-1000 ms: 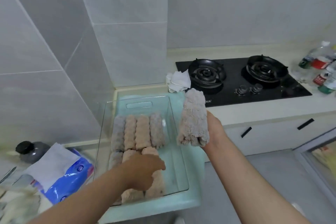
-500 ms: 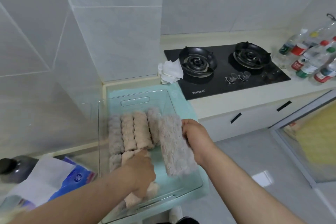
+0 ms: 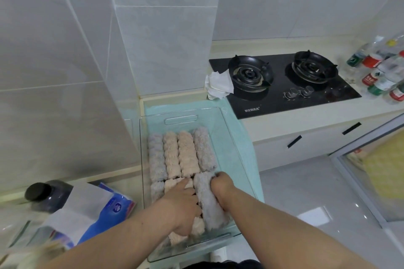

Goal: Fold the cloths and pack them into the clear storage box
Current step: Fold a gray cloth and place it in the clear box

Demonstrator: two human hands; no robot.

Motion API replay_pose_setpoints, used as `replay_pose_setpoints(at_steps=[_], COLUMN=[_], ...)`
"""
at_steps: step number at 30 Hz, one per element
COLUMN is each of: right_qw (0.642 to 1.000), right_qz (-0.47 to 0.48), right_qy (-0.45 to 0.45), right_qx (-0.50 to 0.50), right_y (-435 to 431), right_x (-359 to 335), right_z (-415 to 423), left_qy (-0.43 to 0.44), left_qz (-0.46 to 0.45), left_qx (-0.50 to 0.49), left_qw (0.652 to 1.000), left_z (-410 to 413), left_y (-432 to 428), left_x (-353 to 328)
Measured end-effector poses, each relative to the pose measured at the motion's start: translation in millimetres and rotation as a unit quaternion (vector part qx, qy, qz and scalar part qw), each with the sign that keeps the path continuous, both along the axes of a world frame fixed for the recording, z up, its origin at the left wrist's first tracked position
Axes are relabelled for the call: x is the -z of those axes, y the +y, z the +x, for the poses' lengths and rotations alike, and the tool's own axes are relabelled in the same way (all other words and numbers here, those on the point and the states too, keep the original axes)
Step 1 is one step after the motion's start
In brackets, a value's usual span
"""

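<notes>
The clear storage box (image 3: 229, 135) stands on a mint green mat at the counter's edge. Several folded fluffy cloths, grey and beige, lie in a back row (image 3: 182, 153) inside it. In the front row, a grey folded cloth (image 3: 207, 201) lies at the right end, and my right hand (image 3: 220, 188) grips its right side, fingers curled over it. My left hand (image 3: 182, 205) presses down on the beige cloths (image 3: 175, 183) beside it, holding them to the left.
A black gas hob (image 3: 284, 81) with two burners sits to the right, a crumpled white cloth (image 3: 218, 85) at its left edge. Several bottles (image 3: 380, 72) stand far right. A blue tissue pack (image 3: 98, 209) and a dark bottle (image 3: 46, 194) lie left of the box.
My right hand brought the grey folded cloth from above the counter down into the box's front row. My left hand stayed pressing on the beige cloths.
</notes>
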State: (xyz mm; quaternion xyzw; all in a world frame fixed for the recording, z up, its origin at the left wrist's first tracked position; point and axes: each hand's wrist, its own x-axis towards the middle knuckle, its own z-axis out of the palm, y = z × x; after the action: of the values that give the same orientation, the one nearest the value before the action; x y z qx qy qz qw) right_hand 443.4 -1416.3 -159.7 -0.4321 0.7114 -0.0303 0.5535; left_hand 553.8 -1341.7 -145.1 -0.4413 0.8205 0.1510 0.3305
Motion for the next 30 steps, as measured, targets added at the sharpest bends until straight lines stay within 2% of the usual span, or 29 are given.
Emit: replay_pose_setpoints(at_steps=[3,5,7,9,11,12,14,16,18,20,24,26,30], right_qw=[0.986,0.965,0.938,0.929,0.942,0.958,0.986,0.976,0.966,0.969,0.99,0.992,0.979], right_qz=[-0.095,-0.138,-0.135,-0.09,-0.034,-0.005,0.106,0.198,0.231,0.222,0.116,0.067,0.044], right_qy=[0.07,0.119,0.158,0.162,0.134,0.098,-0.003,-0.087,-0.114,-0.112,-0.059,0.001,0.06], right_qx=[-0.116,-0.189,-0.276,-0.322,-0.307,-0.268,-0.13,-0.032,-0.007,-0.009,-0.055,-0.103,-0.19], right_y=[6,5,5,5,5,6,11,16,18,19,12,7,10], right_x=[-4,-9,-15,-24,-35,-40,-46,-45,-36,-35,-36,-38,-36], right_z=[3,4,3,3,1,0,-4,-9,-10,-8,-6,-5,-6], left_qy=[0.007,0.011,0.015,0.016,0.017,0.016,0.013,0.012,0.007,0.021,0.105,0.1,0.054], left_qz=[0.005,-0.002,-0.003,-0.005,-0.006,-0.006,-0.002,-0.004,-0.006,-0.012,-0.08,-0.1,-0.096], left_qx=[-0.015,-0.019,-0.019,-0.023,-0.021,-0.02,-0.018,-0.012,-0.004,-0.01,-0.053,-0.091,-0.186], left_qw=[1.0,1.0,1.0,1.0,1.0,1.0,1.0,1.0,1.0,1.0,0.99,0.986,0.976], left_z=[1,2,2,2,1,1,0,-1,-2,-1,2,5,11], left_y=[2,2,2,2,1,1,0,0,0,0,-2,-1,7], left_x=[-3,-3,-2,-2,-2,-3,-4,-6,-7,-6,-19,-27,-32])
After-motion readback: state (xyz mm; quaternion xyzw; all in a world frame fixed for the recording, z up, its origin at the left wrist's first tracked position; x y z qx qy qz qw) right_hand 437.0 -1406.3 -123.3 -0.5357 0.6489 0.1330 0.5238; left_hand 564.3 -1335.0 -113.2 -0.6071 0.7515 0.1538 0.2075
